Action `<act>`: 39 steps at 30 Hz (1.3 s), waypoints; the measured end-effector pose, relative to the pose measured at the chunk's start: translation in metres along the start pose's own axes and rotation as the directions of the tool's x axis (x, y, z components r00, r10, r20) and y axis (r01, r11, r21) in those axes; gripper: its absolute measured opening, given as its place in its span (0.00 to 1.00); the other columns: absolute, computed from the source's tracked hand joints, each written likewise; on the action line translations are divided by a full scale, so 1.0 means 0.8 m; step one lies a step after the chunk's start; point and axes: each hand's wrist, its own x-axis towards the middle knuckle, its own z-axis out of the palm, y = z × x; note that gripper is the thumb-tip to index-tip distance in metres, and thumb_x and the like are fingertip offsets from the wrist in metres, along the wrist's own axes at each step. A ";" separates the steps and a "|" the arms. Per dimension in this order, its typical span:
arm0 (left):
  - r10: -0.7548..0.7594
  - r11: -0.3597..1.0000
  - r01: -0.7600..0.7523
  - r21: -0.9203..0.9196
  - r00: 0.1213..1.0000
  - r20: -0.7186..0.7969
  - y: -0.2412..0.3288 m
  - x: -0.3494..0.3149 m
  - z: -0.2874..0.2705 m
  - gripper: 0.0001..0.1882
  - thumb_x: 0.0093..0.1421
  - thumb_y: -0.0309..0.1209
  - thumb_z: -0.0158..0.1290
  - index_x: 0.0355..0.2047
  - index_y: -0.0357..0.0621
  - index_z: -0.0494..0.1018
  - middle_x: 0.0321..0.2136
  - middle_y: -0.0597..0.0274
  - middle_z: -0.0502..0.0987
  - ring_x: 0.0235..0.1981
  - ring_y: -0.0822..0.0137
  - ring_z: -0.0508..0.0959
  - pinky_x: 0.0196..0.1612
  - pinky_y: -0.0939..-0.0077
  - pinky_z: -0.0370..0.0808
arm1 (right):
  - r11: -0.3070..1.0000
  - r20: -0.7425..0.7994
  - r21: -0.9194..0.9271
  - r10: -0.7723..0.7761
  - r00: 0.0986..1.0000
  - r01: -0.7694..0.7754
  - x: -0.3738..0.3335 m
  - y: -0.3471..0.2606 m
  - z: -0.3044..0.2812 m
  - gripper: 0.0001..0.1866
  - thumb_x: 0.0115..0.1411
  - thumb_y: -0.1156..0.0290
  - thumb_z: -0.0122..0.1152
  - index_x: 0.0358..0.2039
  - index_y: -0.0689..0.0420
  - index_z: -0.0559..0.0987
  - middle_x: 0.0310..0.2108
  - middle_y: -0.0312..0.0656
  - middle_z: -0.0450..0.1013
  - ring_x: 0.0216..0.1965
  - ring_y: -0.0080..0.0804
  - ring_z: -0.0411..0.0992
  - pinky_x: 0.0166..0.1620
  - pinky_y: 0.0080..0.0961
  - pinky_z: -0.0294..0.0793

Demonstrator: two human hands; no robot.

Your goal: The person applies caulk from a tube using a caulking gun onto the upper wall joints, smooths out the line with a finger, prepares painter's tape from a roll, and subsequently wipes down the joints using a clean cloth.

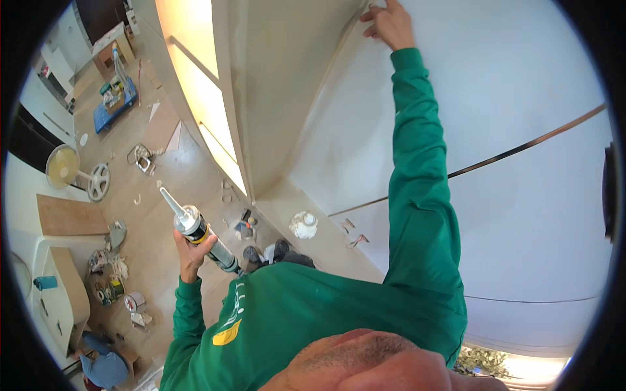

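Observation:
My left hand [190, 253] is wrapped round a sealant cartridge [220, 253] with a long white nozzle, yellow and dark bands and a grey tube. The nozzle tilts up and to the left. Whether the cartridge sits in a gun I cannot tell, since its lower end is by my green sleeve. High above, my right hand [392, 27] reaches to the joint between a white wall panel [508, 72] and a beige panel [277, 85]. Its fingers are spread, some bent toward the joint; the top picture edge cuts off part of the hand.
A lit shelf recess [202, 72] stands left of the beige panel. On the ledge below is a white tub [304, 225], with scissors [357, 242] nearby. Across the floor are a fan [64, 167], a blue cart [116, 107] and scattered materials. A person [106, 370] in blue is at lower left.

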 end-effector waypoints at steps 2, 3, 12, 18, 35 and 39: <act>-0.020 1.000 0.021 0.006 0.999 -0.039 -0.016 -0.005 -0.010 0.32 0.42 0.27 0.68 0.48 0.38 0.67 0.32 0.63 0.75 0.34 0.69 0.78 0.39 0.73 0.77 | 0.997 0.032 -0.069 0.048 0.998 -0.046 -0.009 -0.013 0.009 0.38 0.63 0.75 0.43 0.73 0.44 0.47 0.27 0.53 0.79 0.17 0.36 0.75 0.22 0.31 0.79; -0.022 1.000 0.023 0.002 0.998 -0.054 -0.020 -0.003 -0.010 0.32 0.42 0.27 0.67 0.48 0.38 0.67 0.32 0.63 0.75 0.34 0.69 0.78 0.39 0.73 0.77 | 0.992 0.041 -0.111 0.066 0.997 -0.061 -0.011 -0.022 0.010 0.38 0.63 0.75 0.43 0.73 0.44 0.46 0.26 0.53 0.79 0.17 0.36 0.75 0.22 0.30 0.78; -0.110 0.994 0.110 0.011 0.994 -0.009 -0.031 0.005 -0.013 0.31 0.42 0.30 0.67 0.46 0.39 0.67 0.32 0.63 0.75 0.33 0.70 0.77 0.38 0.73 0.77 | 0.990 0.061 -0.120 0.085 0.994 -0.077 -0.041 0.013 0.041 0.40 0.61 0.79 0.42 0.73 0.46 0.46 0.23 0.55 0.77 0.17 0.38 0.75 0.23 0.32 0.80; -0.094 0.994 0.095 0.047 0.995 -0.019 -0.042 0.007 -0.019 0.30 0.42 0.29 0.67 0.45 0.39 0.68 0.32 0.63 0.75 0.32 0.70 0.77 0.37 0.73 0.77 | 0.983 0.091 -0.153 0.113 0.989 -0.098 -0.078 0.056 0.064 0.43 0.57 0.82 0.42 0.73 0.45 0.47 0.23 0.51 0.76 0.19 0.36 0.75 0.25 0.30 0.81; -0.133 0.983 0.139 0.121 0.990 -0.055 -0.058 0.006 -0.029 0.28 0.40 0.30 0.66 0.42 0.39 0.69 0.30 0.64 0.74 0.30 0.71 0.76 0.35 0.76 0.75 | 0.935 0.145 -0.288 0.257 0.956 -0.208 -0.167 0.178 0.138 0.41 0.59 0.77 0.45 0.72 0.36 0.50 0.23 0.44 0.79 0.18 0.36 0.76 0.33 0.30 0.79; -0.175 0.973 0.181 0.142 0.983 -0.057 -0.058 0.002 -0.033 0.28 0.40 0.30 0.66 0.42 0.38 0.69 0.30 0.64 0.74 0.30 0.71 0.76 0.35 0.75 0.75 | 0.926 0.137 -0.332 0.237 0.962 -0.180 -0.193 0.225 0.167 0.42 0.57 0.74 0.51 0.71 0.38 0.52 0.20 0.44 0.76 0.22 0.47 0.76 0.32 0.40 0.77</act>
